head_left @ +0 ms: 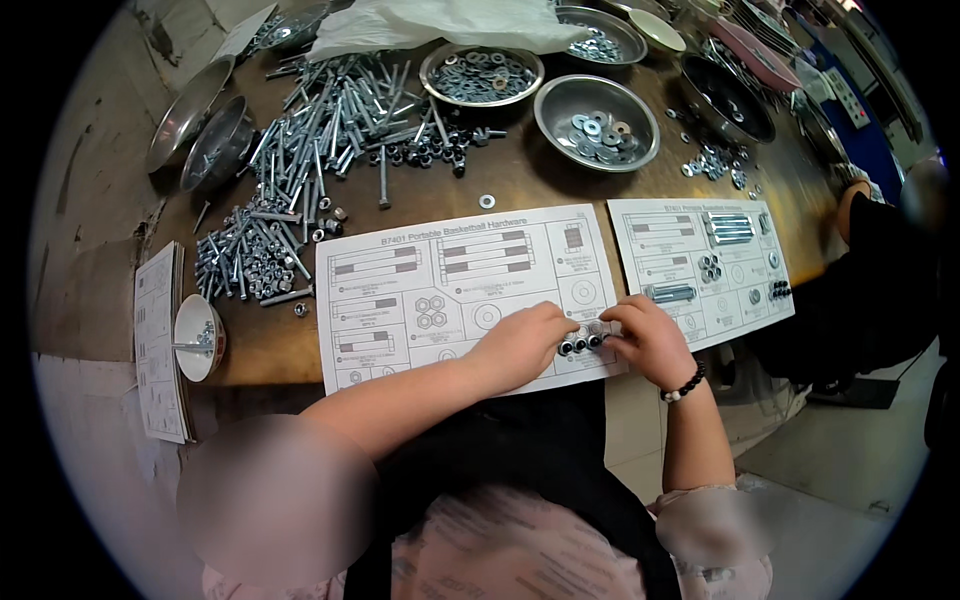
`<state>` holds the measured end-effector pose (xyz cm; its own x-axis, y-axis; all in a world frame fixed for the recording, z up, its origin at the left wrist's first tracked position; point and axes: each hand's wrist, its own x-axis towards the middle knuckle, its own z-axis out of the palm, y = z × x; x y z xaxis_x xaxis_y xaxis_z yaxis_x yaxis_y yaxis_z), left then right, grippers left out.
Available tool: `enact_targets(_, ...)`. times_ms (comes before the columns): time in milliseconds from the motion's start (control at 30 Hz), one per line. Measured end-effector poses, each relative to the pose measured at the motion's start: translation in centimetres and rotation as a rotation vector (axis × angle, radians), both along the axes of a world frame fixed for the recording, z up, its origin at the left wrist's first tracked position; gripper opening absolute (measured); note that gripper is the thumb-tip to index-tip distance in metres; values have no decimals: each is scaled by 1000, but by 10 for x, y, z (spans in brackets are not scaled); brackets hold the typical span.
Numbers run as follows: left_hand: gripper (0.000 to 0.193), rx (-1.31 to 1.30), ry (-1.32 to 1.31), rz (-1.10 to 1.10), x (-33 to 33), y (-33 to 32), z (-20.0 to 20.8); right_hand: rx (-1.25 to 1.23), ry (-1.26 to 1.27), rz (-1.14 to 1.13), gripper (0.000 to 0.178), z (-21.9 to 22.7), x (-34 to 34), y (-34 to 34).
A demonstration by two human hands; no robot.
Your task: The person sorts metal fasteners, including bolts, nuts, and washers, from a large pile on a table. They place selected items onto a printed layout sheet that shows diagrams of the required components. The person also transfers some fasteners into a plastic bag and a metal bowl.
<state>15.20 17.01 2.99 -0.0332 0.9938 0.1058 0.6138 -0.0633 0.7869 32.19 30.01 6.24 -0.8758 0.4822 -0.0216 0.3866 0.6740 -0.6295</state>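
Observation:
Several black-and-silver nuts (580, 345) stand in a row at the lower right of a printed hardware sheet (380, 295). My left hand (520, 348) rests over the sheet at their left, its fingers bent together with the tips at the nuts; what lies under them is hidden. From the right, my right hand (648, 340) closes its thumb and fingers around the row's right end. A second printed sheet (700, 285) lies to the right, with bolts (730, 229), silver nuts (710, 268) and black nuts (779, 291) laid on it.
Loose bolts (320, 120) lie heaped at the far left, short bolts (250, 255) nearer. Washers fill a steel bowl (540, 125) and others behind. A white bowl (190, 362) stands at the left edge by stacked sheets (158, 340). Another person's arm (852, 195) shows at right.

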Motion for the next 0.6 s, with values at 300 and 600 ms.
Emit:
enact_targets(300, 29, 93, 173, 415, -129, 13, -5, 64, 149, 106, 15, 9, -87, 29)
enact_targets(600, 35, 17, 478, 567, -204, 52, -13, 112, 58, -10, 22, -37, -231, 40)
